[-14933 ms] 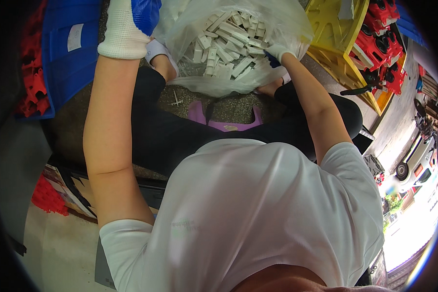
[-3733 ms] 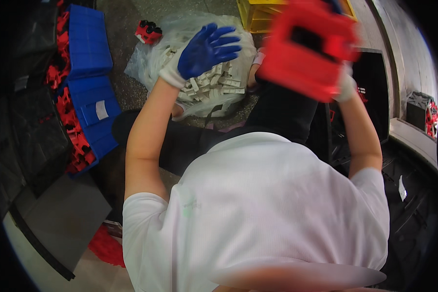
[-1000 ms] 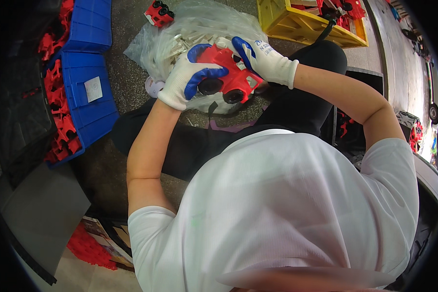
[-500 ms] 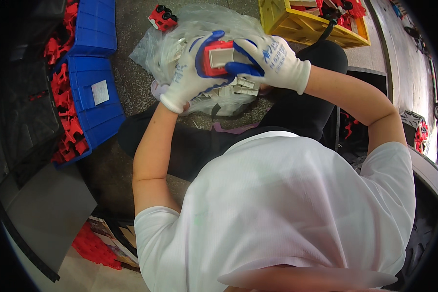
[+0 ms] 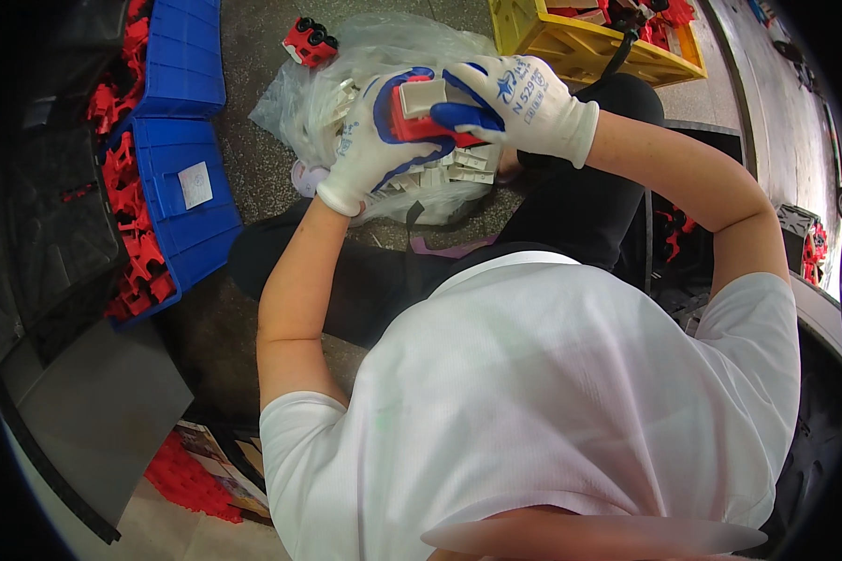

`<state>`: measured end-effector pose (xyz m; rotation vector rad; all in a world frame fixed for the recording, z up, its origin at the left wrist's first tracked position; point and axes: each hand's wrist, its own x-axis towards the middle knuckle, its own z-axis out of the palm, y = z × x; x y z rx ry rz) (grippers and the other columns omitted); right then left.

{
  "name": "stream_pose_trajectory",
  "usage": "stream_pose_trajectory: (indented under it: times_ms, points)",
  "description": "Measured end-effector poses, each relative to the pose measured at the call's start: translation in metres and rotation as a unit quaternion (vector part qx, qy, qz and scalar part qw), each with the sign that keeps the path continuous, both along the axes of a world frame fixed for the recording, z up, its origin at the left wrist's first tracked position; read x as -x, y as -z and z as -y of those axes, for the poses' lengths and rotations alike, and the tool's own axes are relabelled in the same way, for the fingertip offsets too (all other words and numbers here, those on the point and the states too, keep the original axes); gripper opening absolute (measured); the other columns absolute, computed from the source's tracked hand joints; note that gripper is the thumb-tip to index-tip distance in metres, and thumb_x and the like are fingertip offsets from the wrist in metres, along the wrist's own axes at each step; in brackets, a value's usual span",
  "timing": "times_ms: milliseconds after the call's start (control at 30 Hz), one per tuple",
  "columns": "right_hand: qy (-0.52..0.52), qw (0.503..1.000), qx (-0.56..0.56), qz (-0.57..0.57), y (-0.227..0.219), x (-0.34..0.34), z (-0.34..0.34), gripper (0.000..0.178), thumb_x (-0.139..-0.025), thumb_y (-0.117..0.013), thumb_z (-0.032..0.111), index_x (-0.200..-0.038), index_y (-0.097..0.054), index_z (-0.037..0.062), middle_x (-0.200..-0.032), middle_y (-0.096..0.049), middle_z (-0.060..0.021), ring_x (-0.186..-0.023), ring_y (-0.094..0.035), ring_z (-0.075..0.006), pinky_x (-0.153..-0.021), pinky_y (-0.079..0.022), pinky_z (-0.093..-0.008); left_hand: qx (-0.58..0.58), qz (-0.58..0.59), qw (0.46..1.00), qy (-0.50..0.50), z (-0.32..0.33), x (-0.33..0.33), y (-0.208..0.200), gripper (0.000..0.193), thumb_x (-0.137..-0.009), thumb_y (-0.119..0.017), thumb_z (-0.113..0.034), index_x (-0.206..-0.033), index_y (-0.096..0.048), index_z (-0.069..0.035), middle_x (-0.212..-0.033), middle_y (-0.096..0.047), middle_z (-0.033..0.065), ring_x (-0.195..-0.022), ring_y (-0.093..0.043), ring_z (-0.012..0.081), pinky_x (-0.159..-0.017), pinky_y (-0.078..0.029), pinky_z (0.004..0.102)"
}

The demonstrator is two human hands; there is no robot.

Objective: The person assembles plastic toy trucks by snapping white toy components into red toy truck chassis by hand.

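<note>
Both hands wear white gloves with blue palms. My left hand [image 5: 376,140] is closed round a red toy truck body [image 5: 412,127], its thumb and fingers on opposite sides. A pale grey rectangular part [image 5: 423,96] sits in the top of that body, slightly tilted. My right hand [image 5: 515,105] closes on the right side of the same body, with blue fingertips pressed near the grey part. Below the hands, a clear plastic bag [image 5: 295,103] lies spread on the floor with several pale grey parts [image 5: 472,161] on it.
A finished-looking red toy truck [image 5: 309,43] with black wheels lies beyond the bag. Blue bins [image 5: 182,201] of red plastic parts [image 5: 126,201] stand at the left. A yellow crate [image 5: 589,47] with red toys is at the far right. My dark-clad legs [image 5: 571,220] flank the bag.
The grey part has shifted upward and tilted on the red body. My right fingers have moved lower across it, and the view has shifted slightly.
</note>
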<state>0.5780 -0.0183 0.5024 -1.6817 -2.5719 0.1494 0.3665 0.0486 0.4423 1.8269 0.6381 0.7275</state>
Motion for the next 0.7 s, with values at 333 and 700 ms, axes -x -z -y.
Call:
stream_pose_trajectory:
  times_ms: [333,700]
  points:
    - [0.039,0.995,0.075,-0.059,0.016,-0.006,-0.011,0.047,-0.096,-0.050,0.030,-0.134,-0.040,0.0038,-0.100,-0.064,-0.0199,-0.086,-0.066,-0.0321,-0.077,-0.053,-0.0383,0.291,0.048,0.955,0.030,0.003,0.000,-0.014,0.057,-0.066,-0.079,-0.008,-0.117,-0.056,0.000,-0.106,-0.063,0.0096,-0.094,-0.062,0.0159,-0.083,-0.051,0.0279]
    - [0.008,0.994,0.066,-0.082,0.015,-0.015,-0.002,0.055,-0.091,-0.056,0.034,-0.137,-0.039,0.0075,-0.105,-0.061,-0.0189,-0.090,-0.063,-0.0324,-0.080,-0.049,-0.0404,0.308,0.022,0.951,0.033,-0.005,0.000,0.014,0.068,-0.061,-0.083,-0.014,-0.121,-0.054,-0.004,-0.118,-0.057,0.0109,-0.102,-0.059,0.0214,-0.082,-0.049,0.0303]
